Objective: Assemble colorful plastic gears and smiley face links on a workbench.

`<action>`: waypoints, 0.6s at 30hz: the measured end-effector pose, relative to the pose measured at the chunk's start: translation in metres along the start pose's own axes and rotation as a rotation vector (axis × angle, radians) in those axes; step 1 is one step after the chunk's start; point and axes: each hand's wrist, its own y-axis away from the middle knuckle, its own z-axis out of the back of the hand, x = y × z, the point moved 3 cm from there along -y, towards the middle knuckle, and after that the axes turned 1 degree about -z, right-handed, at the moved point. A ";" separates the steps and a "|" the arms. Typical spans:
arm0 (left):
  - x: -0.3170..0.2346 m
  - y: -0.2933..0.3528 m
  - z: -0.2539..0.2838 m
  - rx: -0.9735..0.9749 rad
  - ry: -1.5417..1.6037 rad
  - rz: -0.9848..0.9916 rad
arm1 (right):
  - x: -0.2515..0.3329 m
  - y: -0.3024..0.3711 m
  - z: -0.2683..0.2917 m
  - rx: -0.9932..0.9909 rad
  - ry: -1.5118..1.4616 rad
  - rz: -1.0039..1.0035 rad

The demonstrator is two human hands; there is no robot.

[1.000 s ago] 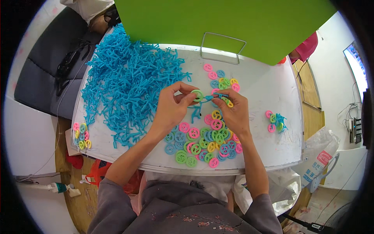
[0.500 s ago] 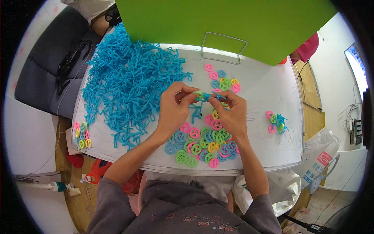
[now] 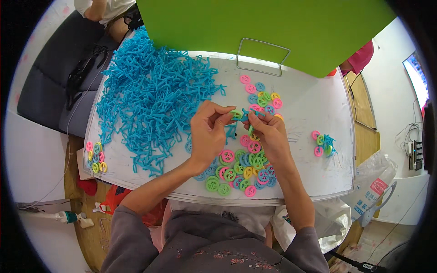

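Above the middle of the table, my left hand (image 3: 207, 129) pinches a small light-green plastic wheel (image 3: 236, 114) between thumb and forefinger. My right hand (image 3: 269, 134) is closed on a blue plastic frame piece (image 3: 246, 115), whose end meets the green wheel. Just under the right fingers a green edge shows; whether it belongs to the held piece I cannot tell. Between my forearms lies a spread of pink, green, blue and yellow wheels (image 3: 229, 174). A large heap of blue frame pieces (image 3: 154, 91) covers the table's left side.
Behind the hands, a smaller group of wheels (image 3: 264, 97) lies near a metal wire handle (image 3: 263, 56) and a green panel (image 3: 273, 27). Wheels with blue pieces (image 3: 325, 143) sit at the right. More wheels (image 3: 96, 157) rest at the left corner. Another person's arm (image 3: 95, 10) shows top left.
My hands have shifted slightly, and the green wheel and blue piece are turned to show more of themselves. Another person's arm has come into view at the top left.
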 end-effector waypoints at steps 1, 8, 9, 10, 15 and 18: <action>0.002 0.000 0.001 -0.003 0.001 0.000 | -0.001 0.000 -0.001 -0.007 -0.011 -0.012; -0.002 0.001 -0.004 0.001 -0.108 -0.125 | -0.001 0.003 0.001 0.005 -0.023 -0.042; -0.001 0.001 -0.005 -0.014 0.034 -0.041 | -0.002 0.002 0.002 0.017 -0.047 -0.088; -0.001 0.001 -0.005 -0.013 0.036 -0.042 | -0.004 0.001 0.003 0.029 -0.071 -0.133; 0.003 0.001 -0.005 -0.037 0.117 0.071 | -0.007 0.001 0.001 0.014 -0.134 -0.197; 0.005 0.002 -0.004 -0.038 0.145 0.088 | -0.007 0.001 0.000 0.047 -0.199 -0.216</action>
